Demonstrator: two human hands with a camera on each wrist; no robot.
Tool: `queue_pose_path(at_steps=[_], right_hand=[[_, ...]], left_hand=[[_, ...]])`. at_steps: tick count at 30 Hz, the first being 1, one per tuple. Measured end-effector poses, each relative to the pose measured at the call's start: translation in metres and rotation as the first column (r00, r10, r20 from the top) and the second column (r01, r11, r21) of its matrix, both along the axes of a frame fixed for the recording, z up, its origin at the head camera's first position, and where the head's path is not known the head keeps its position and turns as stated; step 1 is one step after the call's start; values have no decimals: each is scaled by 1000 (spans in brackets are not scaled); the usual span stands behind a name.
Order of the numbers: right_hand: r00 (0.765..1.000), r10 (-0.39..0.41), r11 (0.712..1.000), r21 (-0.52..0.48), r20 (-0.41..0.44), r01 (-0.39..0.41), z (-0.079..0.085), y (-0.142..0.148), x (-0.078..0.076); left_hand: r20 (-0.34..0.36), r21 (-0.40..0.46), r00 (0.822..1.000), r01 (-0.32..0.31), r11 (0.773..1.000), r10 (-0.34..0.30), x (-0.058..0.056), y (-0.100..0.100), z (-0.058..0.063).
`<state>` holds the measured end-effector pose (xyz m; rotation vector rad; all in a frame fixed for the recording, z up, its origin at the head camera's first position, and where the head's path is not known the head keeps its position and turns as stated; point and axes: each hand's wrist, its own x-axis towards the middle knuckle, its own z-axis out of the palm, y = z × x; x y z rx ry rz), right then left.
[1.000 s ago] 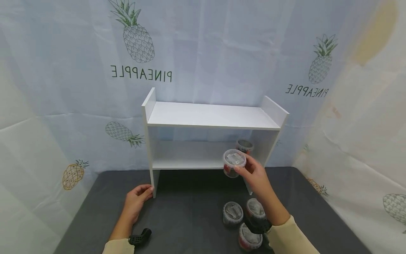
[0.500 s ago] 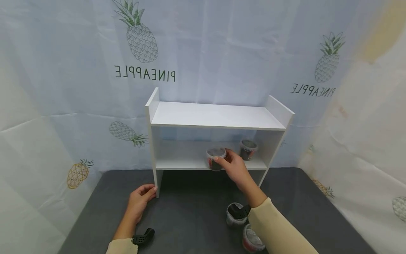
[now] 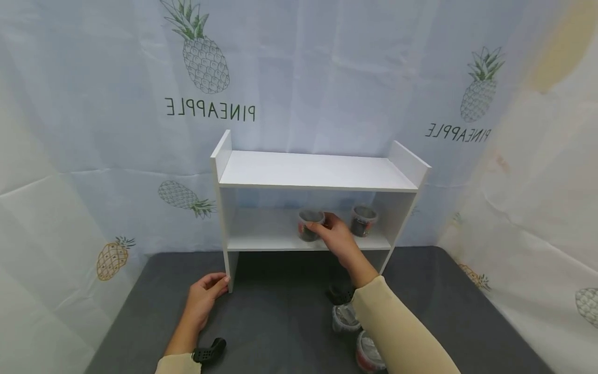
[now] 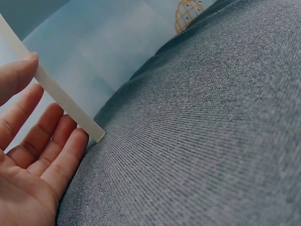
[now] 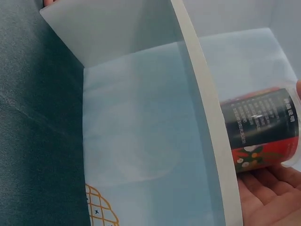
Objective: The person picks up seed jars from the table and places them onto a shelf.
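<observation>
In the middle of the head view, the right hand (image 3: 340, 241) holds a clear-rimmed tub (image 3: 309, 228) upright over the lower board of a white shelf unit (image 3: 317, 170), thumb at the near side. The right wrist view, at its right edge, shows the tub's label, black above red with a floral print, and its base close to the board; whether it rests there cannot be told. A second tub (image 3: 363, 222) stands on the same board, right of the hand in the head view. At lower left of centre, the left hand (image 3: 201, 298) pinches the bottom end of the unit's left side panel (image 3: 231, 270) between thumb and fingers. At lower right, two more tubs (image 3: 344, 318) sit on the dark counter (image 3: 275, 322), partly hidden by the right sleeve (image 3: 402, 327). Across the top hangs a pale cloth (image 3: 308, 78) printed with pineapples and mirrored lettering.
</observation>
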<state>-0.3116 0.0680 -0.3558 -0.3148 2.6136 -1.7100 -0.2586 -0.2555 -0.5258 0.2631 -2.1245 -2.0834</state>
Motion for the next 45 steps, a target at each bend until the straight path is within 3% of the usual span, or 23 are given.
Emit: queue_pose_path(at_steps=[18,45], right_hand=[[999,32,999,27,-38,-31,-1,-1,-7],[990,-95,995,15,-106,97,-4,-14,-1]], left_hand=[[6,-20,1000,-4,1000,4,1,1,0],[8,-16,1000,6,1000,-6,1,1,3]])
